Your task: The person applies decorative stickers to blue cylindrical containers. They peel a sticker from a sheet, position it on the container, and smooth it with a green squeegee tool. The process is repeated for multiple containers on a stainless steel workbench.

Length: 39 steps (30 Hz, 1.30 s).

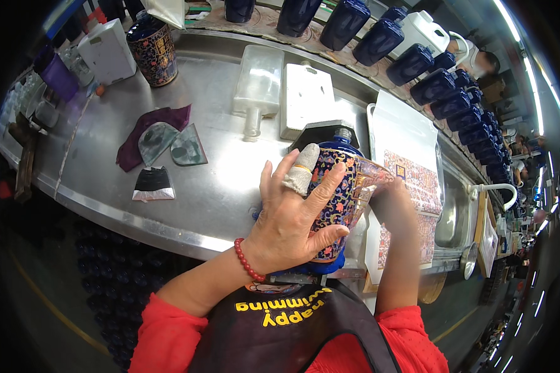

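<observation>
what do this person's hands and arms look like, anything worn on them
Both arms have short red sleeves. The left hand has a greyish cloth finger cover with a yellowish band around it, and a red bead bracelet at the wrist. The right hand is blurred; nothing worn can be made out there.

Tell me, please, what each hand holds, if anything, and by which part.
The left hand is spread against the patterned body of a blue bottle; the right hand, blurred, seems to hold the patterned clear film by its loose edge.
</observation>
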Tool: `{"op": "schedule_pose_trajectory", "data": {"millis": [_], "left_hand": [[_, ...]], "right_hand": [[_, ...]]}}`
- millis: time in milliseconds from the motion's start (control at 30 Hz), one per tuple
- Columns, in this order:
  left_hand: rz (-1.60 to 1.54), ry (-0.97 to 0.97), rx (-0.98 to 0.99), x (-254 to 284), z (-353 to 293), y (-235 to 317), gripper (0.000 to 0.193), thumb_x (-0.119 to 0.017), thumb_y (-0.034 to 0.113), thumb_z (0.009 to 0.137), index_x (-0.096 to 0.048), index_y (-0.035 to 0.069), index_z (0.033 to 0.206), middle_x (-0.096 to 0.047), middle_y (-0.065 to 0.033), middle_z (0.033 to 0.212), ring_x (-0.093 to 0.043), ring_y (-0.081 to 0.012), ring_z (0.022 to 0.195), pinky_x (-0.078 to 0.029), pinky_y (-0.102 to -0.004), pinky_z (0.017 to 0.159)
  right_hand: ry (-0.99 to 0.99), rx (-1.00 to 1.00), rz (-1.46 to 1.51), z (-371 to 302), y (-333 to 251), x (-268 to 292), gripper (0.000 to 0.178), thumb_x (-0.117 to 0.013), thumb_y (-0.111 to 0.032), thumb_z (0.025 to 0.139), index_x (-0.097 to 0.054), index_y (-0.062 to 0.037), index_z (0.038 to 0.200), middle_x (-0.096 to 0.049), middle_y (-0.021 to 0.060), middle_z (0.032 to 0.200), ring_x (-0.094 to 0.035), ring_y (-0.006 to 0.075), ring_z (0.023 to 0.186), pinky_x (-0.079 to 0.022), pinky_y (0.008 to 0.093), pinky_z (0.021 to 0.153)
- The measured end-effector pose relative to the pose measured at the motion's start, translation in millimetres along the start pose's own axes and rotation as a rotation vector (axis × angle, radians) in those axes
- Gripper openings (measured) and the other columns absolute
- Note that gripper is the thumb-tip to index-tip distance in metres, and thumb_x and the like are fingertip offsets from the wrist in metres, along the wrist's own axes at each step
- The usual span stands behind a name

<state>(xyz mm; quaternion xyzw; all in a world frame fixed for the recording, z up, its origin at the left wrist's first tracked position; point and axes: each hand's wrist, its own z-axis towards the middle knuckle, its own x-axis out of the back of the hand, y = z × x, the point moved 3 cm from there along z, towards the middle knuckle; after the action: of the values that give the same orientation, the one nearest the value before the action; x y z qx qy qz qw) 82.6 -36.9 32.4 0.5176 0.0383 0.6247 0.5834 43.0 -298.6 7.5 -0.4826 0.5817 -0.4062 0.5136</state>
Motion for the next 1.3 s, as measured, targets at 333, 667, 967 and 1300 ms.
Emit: {"op": "schedule_pose_trajectory", "data": {"millis": [333, 667, 967, 1300], "left_hand": [[-0.007, -0.009, 0.009, 0.7, 0.6, 1.5, 0.085, -0.066, 0.060, 0.090, -0.038, 0.019, 0.159, -0.041, -0.0280, 0.153, -0.027, -0.0505, 0.142, -0.014, -0.0731, 0.113], [-0.012, -0.092, 0.001, -0.8, 2.4, 2.0, 0.089, -0.074, 0.046, 0.085, -0.039, 0.009, 0.158, -0.034, -0.0325, 0.156, -0.029, -0.0496, 0.144, -0.012, -0.0664, 0.116], [0.001, -0.131, -0.009, -1.5, 2.9, 1.5, 0.088, -0.063, 0.056, 0.094, -0.037, -0.001, 0.156, -0.033, -0.0341, 0.157, -0.029, -0.0472, 0.147, -0.009, -0.0559, 0.122], [-0.153, -0.029, 0.004, -2.8, -10.4, -5.8, 0.094, -0.060, 0.062, 0.094, -0.032, -0.002, 0.158, -0.040, -0.0296, 0.154, -0.036, -0.0450, 0.144, -0.013, -0.0569, 0.120]], "right_hand": [[-0.025, -0.093, -0.144, -13.6, 5.7, 2.1, 0.031, -0.070, -0.019, 0.098, -0.068, 0.0027, 0.120, -0.070, 0.0058, 0.113, -0.063, 0.0134, 0.102, -0.051, 0.0307, 0.090], [0.062, -0.176, -0.332, -16.8, 1.0, -9.9, 0.029, -0.064, -0.026, 0.101, -0.070, 0.0015, 0.107, -0.067, 0.0028, 0.100, -0.060, 0.0106, 0.090, -0.050, 0.0284, 0.080], [-0.156, 0.072, -0.235, -19.1, 21.7, -10.7, 0.038, -0.065, -0.040, 0.101, -0.073, -0.0036, 0.110, -0.056, 0.0031, 0.121, -0.056, 0.0121, 0.097, -0.048, 0.0277, 0.083], [-0.038, -0.087, -0.256, -34.4, 19.9, -5.9, 0.020, -0.072, -0.020, 0.096, -0.070, -0.0016, 0.089, -0.064, 0.0039, 0.101, -0.058, 0.0118, 0.088, -0.048, 0.0280, 0.080]]}}
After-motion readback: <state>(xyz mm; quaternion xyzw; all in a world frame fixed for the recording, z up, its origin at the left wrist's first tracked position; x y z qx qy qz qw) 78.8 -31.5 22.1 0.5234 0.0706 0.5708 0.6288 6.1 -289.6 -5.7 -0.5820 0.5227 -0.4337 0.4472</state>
